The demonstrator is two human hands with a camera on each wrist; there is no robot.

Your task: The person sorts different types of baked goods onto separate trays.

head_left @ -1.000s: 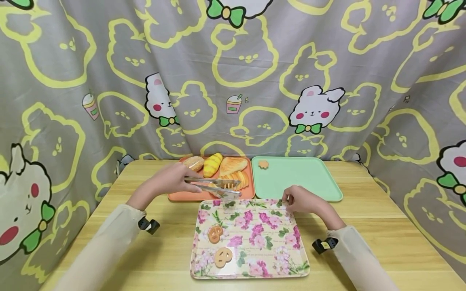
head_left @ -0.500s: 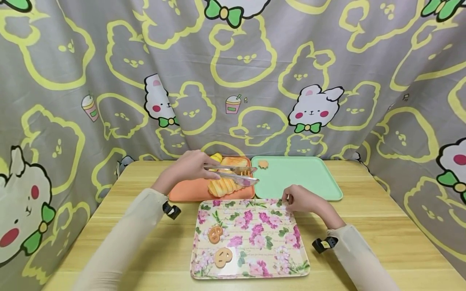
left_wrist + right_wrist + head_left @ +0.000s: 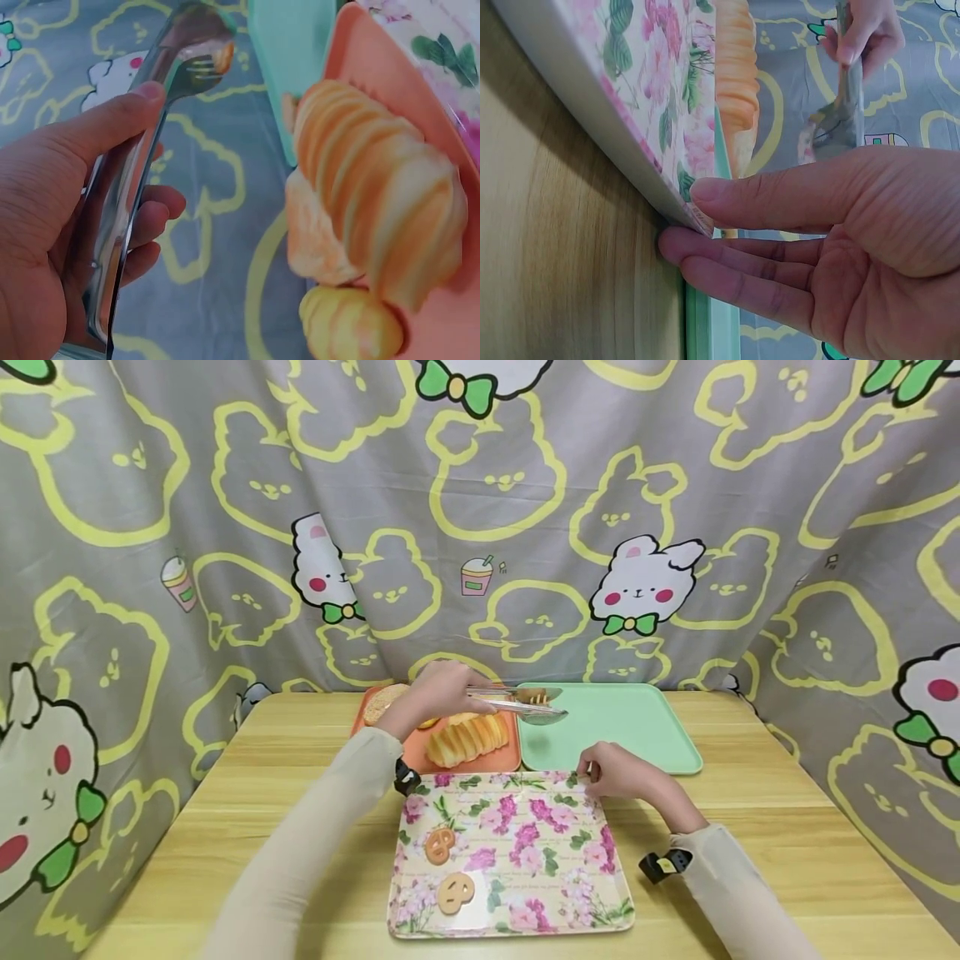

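My left hand (image 3: 442, 689) grips metal tongs (image 3: 124, 217) over the inner edge of the green tray (image 3: 622, 727). Between the tong tips shows a small orange-brown piece (image 3: 223, 57); its kind I cannot tell. With thumb above and fingers below, my right hand (image 3: 618, 770) pinches the far right corner of the floral tray (image 3: 555, 877). On that tray lie two pretzel-shaped cookies, a darker one (image 3: 439, 845) and a paler one (image 3: 455, 893). A small cookie (image 3: 289, 112) on the green tray is mostly covered by the tongs in the head view.
Left of the green tray, the orange tray (image 3: 420, 764) holds a sliced-looking loaf (image 3: 468, 739), a sesame bun (image 3: 384, 703), a yellow bread (image 3: 349, 322) and a toast slice (image 3: 315, 225). A patterned curtain (image 3: 510, 510) hangs behind the wooden table (image 3: 300, 760).
My left hand has carried the tongs rightward and slightly away, from over the orange tray to the green tray's left side. The right hand has stayed at the floral tray's corner.
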